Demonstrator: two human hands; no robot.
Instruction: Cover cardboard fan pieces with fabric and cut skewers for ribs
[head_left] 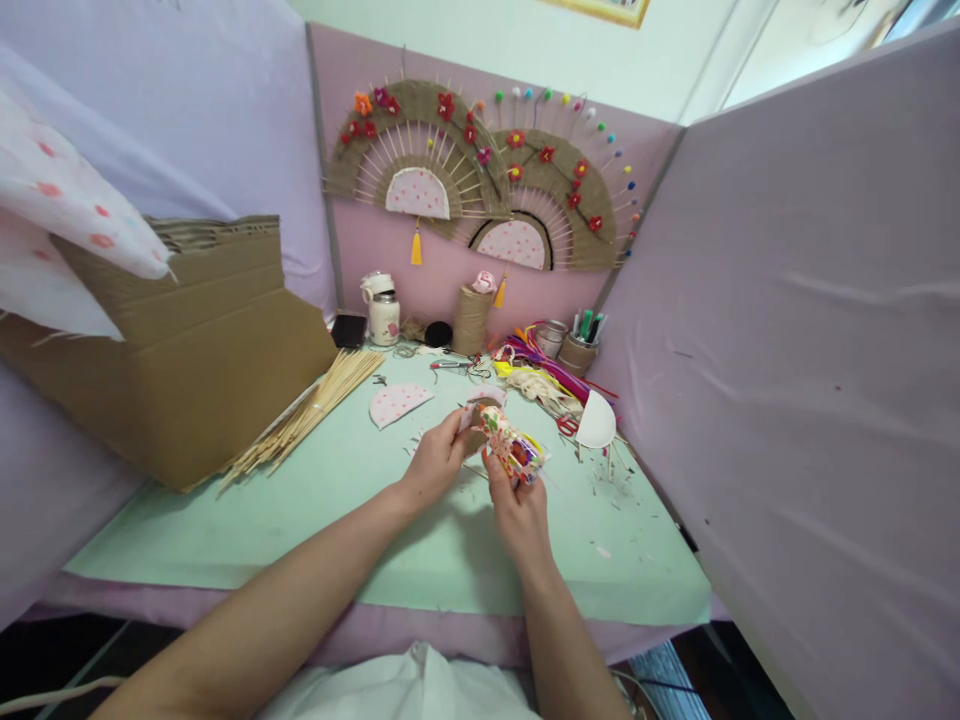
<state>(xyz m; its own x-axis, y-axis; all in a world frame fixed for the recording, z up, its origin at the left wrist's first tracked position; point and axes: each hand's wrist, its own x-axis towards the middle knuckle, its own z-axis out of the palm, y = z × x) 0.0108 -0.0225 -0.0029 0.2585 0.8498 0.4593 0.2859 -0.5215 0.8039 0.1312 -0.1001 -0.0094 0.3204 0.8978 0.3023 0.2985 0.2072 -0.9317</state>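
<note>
Over the middle of the table, my left hand [435, 465] pinches a small brown cardboard piece [475, 442], with a bit of pale pink showing at its edge. Close beside it, my right hand [517, 510] is closed on a shiny, multicoloured flower-patterned object [514, 445], whose exact kind I cannot make out. The two held things overlap in view, so whether they touch is unclear. Left of my hands lies a pink dotted half-circle [400, 403]. Another pink dotted piece [487, 396] lies just behind them, partly covered.
Bamboo sticks [307, 415] lie beside a large cardboard sheet [202, 370] at left. Along the back stand a white bottle [385, 318], a twine spool [472, 320] and a pen holder [579, 352]. Red scissors [568, 426] and a white half-circle [598, 420] lie at right.
</note>
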